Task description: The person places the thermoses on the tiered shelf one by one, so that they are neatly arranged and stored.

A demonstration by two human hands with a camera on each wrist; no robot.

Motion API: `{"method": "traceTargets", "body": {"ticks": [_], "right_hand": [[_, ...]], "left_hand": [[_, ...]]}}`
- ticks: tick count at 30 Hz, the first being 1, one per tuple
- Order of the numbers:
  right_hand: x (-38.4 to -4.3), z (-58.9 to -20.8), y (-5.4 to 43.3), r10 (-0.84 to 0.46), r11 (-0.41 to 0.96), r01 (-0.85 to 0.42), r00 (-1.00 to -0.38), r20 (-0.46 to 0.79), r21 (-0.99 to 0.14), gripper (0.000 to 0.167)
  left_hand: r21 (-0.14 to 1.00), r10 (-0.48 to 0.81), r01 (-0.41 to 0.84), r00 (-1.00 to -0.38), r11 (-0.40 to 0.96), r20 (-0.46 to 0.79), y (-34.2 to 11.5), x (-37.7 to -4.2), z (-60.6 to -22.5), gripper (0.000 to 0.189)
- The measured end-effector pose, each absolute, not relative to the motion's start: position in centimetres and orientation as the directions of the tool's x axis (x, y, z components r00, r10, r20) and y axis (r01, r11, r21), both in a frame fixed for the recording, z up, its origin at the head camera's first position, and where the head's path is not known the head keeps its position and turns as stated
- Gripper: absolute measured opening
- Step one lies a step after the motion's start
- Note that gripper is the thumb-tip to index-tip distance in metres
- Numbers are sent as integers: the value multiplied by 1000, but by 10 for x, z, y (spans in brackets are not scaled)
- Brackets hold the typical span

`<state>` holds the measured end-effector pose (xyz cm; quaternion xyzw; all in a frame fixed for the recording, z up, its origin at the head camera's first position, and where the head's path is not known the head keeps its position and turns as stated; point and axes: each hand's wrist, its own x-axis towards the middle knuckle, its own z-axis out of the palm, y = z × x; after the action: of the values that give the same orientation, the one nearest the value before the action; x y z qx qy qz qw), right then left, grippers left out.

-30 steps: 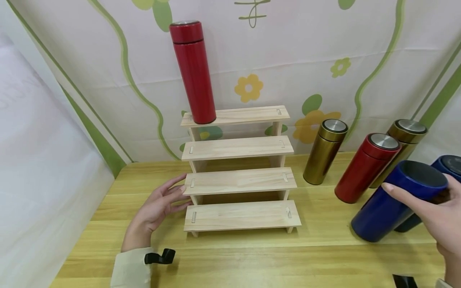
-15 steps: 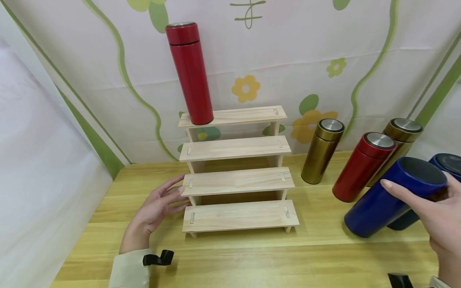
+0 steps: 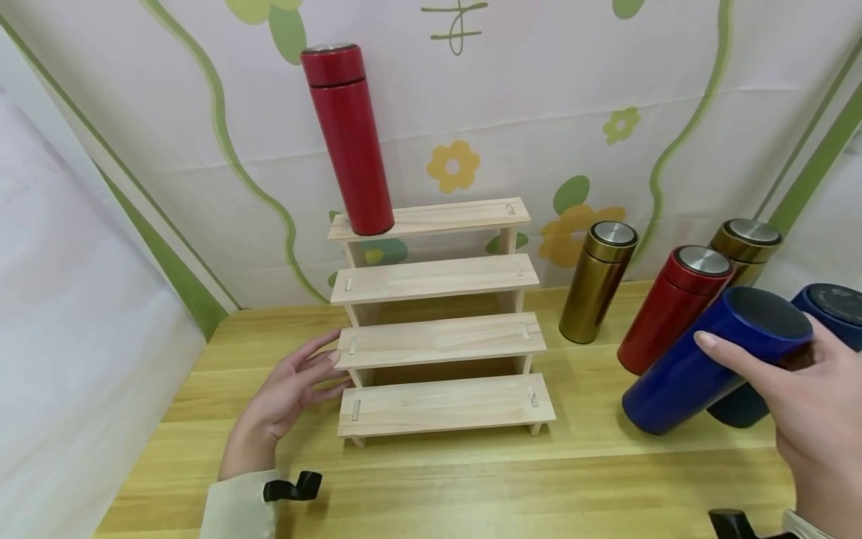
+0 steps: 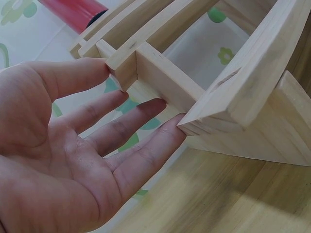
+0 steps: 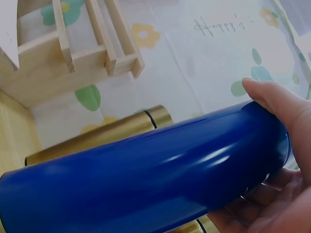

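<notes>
My right hand (image 3: 808,404) grips a blue thermos bottle (image 3: 707,367) near its upper end, thumb on the near side. The bottle leans, its lower end pointing left; whether that end touches the table I cannot tell. In the right wrist view the bottle (image 5: 146,179) spans the frame. My left hand (image 3: 289,389) is at the left end of a four-step wooden rack (image 3: 444,404). In the left wrist view, the thumb of the left hand (image 4: 82,136) touches a step's end, fingers extended along the side. A red thermos bottle (image 3: 350,142) stands on the top step's left end.
Right of the rack stand a gold bottle (image 3: 599,284), a red bottle (image 3: 673,307), a second gold bottle (image 3: 747,247) and a darker blue bottle (image 3: 831,311), partly hidden by the held one. A flowered cloth (image 3: 512,90) hangs behind the wooden table (image 3: 431,486).
My right hand has moved left with the blue thermos bottle, bringing it nearer the rack. The left hand stays at the rack's side. The head view has shifted slightly.
</notes>
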<state>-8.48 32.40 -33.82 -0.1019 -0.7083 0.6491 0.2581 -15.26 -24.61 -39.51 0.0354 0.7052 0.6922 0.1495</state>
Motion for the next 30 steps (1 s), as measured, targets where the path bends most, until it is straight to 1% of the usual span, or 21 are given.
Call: {"method": "traceTargets", "body": {"ticks": [2,6,8,9,13,19,27,30], "right_hand": [[-86,-337,322,489,146,-155,-847,207,-977,69],[-89,-329,312,513,268,14,-848,131,-963,73],[-90,-323,306,502,337,65,-857,121,-939,74],[-91,-319,303,490,365,69,-862,128,-929,74],[-94,-308,295,430,413,13,-884,182,-910,72],[-97,-298,282,375,462,-77,-886,273,-883,69],[-101,-289,268,323,429,-169,-889,325,-888,60],[-101,-283,262,316,431,-160,-895,315,-888,59]], "left_hand": [[987,255,-158,-953,42,-164,-246,-152,-395,67],[986,250,-159,-954,49,-167,-247,-150,-395,67],[986,249,-158,-954,49,-166,-247,-150,-394,68],[986,249,-157,-955,49,-164,-247,-150,-394,67],[987,252,-154,-955,44,-160,-246,-152,-394,68],[987,254,-154,-954,43,-160,-245,-153,-396,67],[987,252,-154,-954,48,-161,-245,-152,-396,68],[987,252,-153,-954,49,-161,-245,-152,-396,68]]}}
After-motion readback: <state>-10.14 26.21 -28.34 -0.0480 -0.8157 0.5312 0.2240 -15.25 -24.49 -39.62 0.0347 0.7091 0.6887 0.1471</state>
